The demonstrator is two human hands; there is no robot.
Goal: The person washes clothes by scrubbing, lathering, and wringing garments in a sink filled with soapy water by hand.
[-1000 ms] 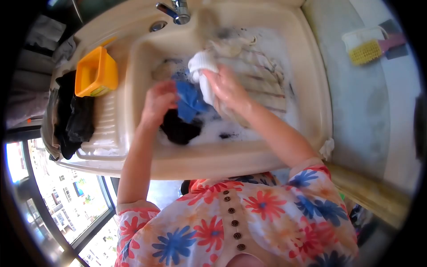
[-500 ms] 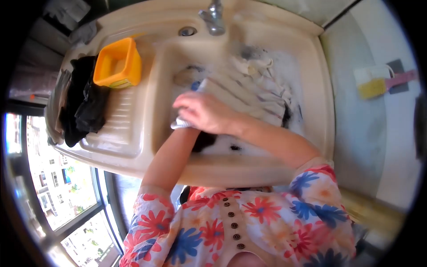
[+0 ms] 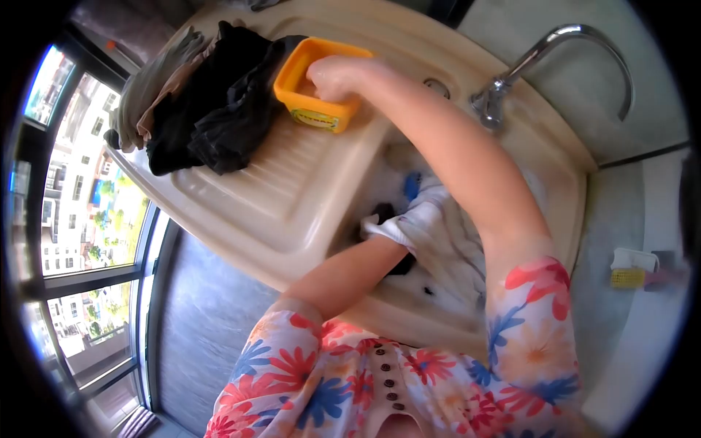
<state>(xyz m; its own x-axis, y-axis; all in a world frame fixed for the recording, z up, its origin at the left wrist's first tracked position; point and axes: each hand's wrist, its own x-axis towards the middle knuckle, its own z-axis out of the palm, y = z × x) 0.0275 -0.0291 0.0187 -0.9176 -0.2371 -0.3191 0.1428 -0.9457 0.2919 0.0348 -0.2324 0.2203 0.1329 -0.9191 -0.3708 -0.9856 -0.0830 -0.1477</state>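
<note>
My right hand (image 3: pixel 338 79) reaches into the orange-yellow tub (image 3: pixel 319 112), its fingers curled and pressed together; anything between them is hidden. White cloth with darker stripes (image 3: pixel 431 226) covers my left hand at the sink basin, with its edge around my left wrist. The fingers of that hand cannot be seen. Under and beside the cloth are suds, dark fabric (image 3: pixel 382 213) and a small blue piece (image 3: pixel 412 187).
Black clothes (image 3: pixel 219 102) and grey clothes (image 3: pixel 150 91) lie on the ribbed drainboard (image 3: pixel 274 182), left of the tub. A chrome faucet (image 3: pixel 491 102) rises behind the basin. A yellow-headed brush (image 3: pixel 628 277) is at the right.
My right hand has left the cloth at my left wrist and moved to the upper left, into the tub. The view has turned, and the faucet spout now shows.
</note>
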